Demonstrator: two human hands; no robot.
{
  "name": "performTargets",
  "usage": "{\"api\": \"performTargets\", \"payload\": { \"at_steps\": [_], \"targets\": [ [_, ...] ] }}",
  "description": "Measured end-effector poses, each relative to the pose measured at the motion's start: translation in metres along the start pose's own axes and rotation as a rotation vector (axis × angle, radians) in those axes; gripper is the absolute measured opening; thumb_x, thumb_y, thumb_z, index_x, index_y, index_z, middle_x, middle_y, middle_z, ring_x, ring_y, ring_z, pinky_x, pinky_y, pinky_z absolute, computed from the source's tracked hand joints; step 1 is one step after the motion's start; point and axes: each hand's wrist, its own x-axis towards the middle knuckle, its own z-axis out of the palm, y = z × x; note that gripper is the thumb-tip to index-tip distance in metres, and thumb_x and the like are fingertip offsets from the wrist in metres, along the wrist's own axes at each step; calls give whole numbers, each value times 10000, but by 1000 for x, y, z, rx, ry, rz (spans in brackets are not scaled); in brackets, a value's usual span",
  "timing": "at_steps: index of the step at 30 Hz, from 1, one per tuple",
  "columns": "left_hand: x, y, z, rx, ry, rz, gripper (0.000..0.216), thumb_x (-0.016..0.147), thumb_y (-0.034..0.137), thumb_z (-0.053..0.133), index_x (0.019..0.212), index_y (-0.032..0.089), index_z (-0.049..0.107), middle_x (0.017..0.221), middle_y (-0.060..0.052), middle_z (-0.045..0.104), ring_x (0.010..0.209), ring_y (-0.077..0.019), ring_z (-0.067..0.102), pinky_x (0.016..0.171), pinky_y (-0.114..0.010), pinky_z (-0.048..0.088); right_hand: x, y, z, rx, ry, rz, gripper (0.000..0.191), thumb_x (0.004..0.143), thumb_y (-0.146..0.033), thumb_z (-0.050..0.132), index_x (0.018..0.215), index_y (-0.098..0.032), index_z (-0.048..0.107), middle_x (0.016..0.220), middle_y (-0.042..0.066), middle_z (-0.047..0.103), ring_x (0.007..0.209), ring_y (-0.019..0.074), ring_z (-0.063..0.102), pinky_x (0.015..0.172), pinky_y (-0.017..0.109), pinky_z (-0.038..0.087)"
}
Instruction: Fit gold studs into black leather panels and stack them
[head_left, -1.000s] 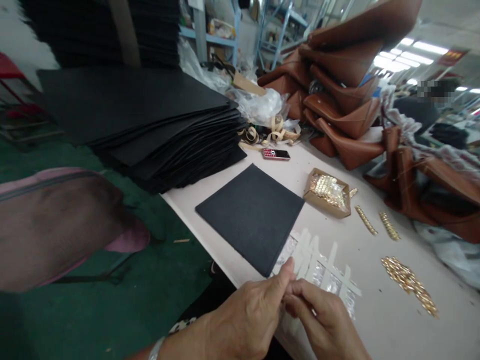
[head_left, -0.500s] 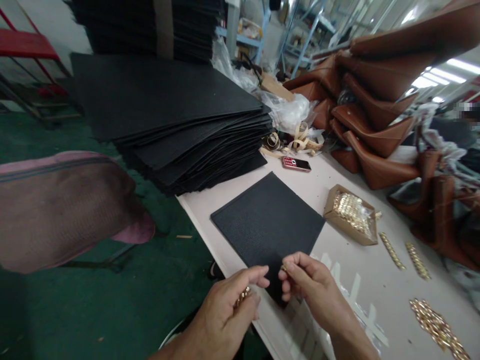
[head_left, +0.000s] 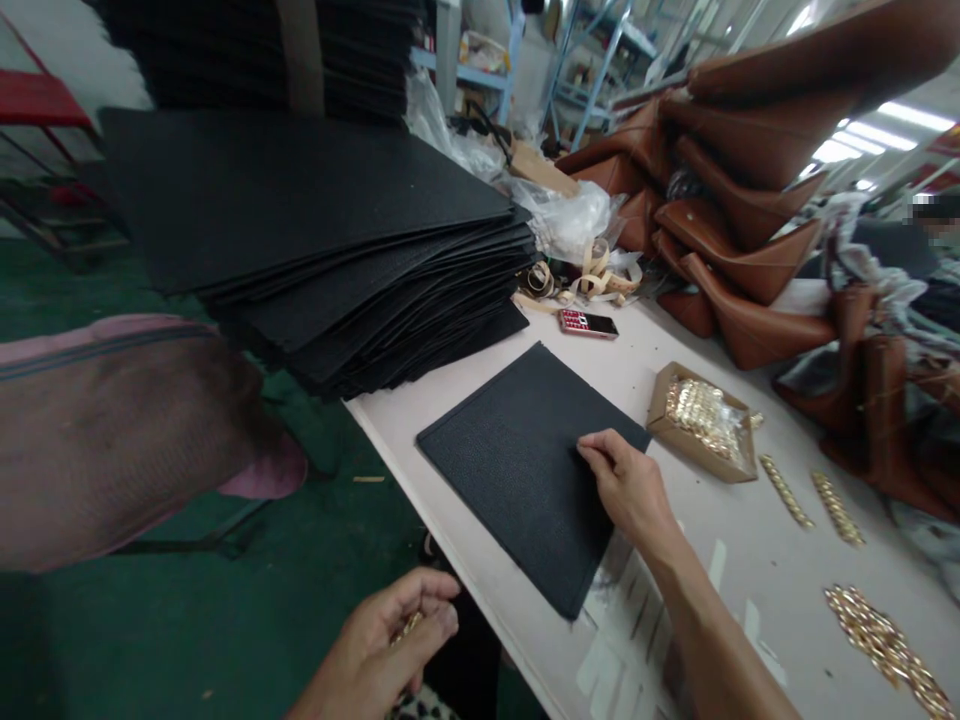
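My right hand (head_left: 626, 485) rests on the right corner of a black textured pad (head_left: 517, 460) that lies on the pale table (head_left: 675, 560). Its fingers are curled and pinched together against the pad; whether anything is in them is hidden. My left hand (head_left: 382, 645) hangs below the table's near edge, fingers closed round small gold metal pieces (head_left: 406, 627). White tape strips (head_left: 622, 640) lie under my right forearm.
A tall stack of black sheets (head_left: 337, 240) overhangs the table's far left. A cardboard box of gold fittings (head_left: 701, 420), gold chains (head_left: 784, 490), a gold pile (head_left: 885, 645), a phone (head_left: 589, 323) and brown leather bags (head_left: 742, 230) fill the right. A pink-edged seat (head_left: 112, 430) stands over green floor.
My right hand has moved forward from beside the left hand onto the black pad. My left hand has dropped back below the table edge, still holding the gold pieces.
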Motion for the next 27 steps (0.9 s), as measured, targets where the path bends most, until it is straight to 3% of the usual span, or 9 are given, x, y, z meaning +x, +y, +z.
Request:
{"api": "performTargets", "payload": {
  "at_steps": [4,8,13,16,19,24,27],
  "targets": [
    [-3,9,0,-34,-53,36,452,858,598,573,1060,194,605,875,-15,618,612,-100,463,538,-210,423,-33,-18,-1,-68,-137,-79,186,937,-325,488,920,-221,640,800,15,688,751,190,640,709,296,446],
    [-12,17,5,-62,4,18,414,824,568,636,938,170,640,743,11,583,599,-109,470,542,-216,423,-80,-31,-4,-27,-224,-66,164,956,-306,476,926,-228,617,804,6,671,747,178,631,699,286,441],
    [-18,0,12,-208,26,-48,405,809,537,672,959,161,651,793,-14,648,609,-118,524,512,-211,410,-124,-35,-4,83,-293,-29,155,977,-299,471,933,-249,611,804,-13,648,743,154,614,682,268,434],
    [-17,-16,13,-174,58,-36,363,824,509,671,855,149,637,655,23,585,502,-75,442,470,-192,345,-136,-34,-9,151,-320,-5,159,984,-305,471,936,-258,615,835,-17,650,779,146,609,713,267,435],
    [-15,-21,9,-152,71,-22,365,828,500,663,771,144,607,589,34,544,470,-63,395,459,-190,313,-140,-25,-20,197,-290,67,166,973,-360,500,939,-258,626,823,-16,650,769,150,600,710,274,437],
    [-21,-5,-1,-141,0,-2,331,758,463,699,838,144,660,680,13,592,515,-80,416,461,-198,339,-152,-7,-34,292,-103,207,233,897,-444,616,1009,-244,655,839,3,678,754,162,629,703,285,479],
    [-30,4,2,-120,-54,-10,240,684,348,766,733,133,672,593,28,552,519,-85,425,474,-199,351,-160,-10,-32,489,-145,305,292,873,-467,643,1028,-219,651,845,25,697,765,177,655,719,298,520]
  ]
}}
